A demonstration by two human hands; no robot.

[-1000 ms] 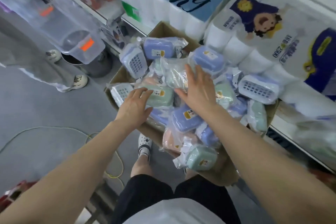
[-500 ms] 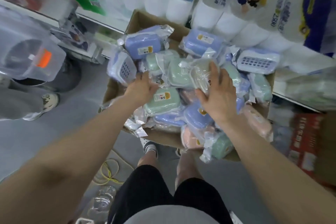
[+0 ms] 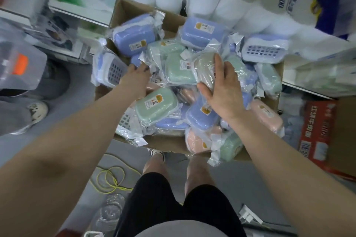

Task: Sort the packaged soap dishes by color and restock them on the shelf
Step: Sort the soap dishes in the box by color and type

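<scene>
Nearest the camera, a yellow cable [image 3: 109, 179] loops on the grey floor between the forearms, beside the person's black shorts [image 3: 173, 208]. Past it stands the cardboard box [image 3: 165, 143], heaped with packaged soap dishes in blue, green and pink, each in crinkled clear plastic.

The right hand [image 3: 221, 90] grips a greyish-green soap dish [image 3: 204, 67] raised above the heap: the thumb curls under its near end and the fingers [image 3: 218, 63] lie over its top. Just below the thumb lies a blue soap dish [image 3: 202, 115] with an orange label; nearer the box edge, a pink one [image 3: 194, 141] and a green one [image 3: 230, 146] hang over the rim. Left of the thumb sits a green soap dish [image 3: 154, 107], label up.

The left hand [image 3: 134, 79] reaches into the heap; its fingertips are buried among the wrappers, so whether they grasp anything cannot be told. Left of that hand a white-and-blue slotted dish [image 3: 109, 69] leans over the box wall. Beyond its fingers lies another blue soap dish [image 3: 133, 38].

Beyond the box, big packs of toilet rolls [image 3: 221, 5] stand against it on the shelf [image 3: 92, 19]. Right of the right hand a red carton [image 3: 317, 134] sits on the floor. The left edge is blurred: a clear plastic container [image 3: 19, 63] with an orange tag, and another person's shoe [image 3: 37, 111].
</scene>
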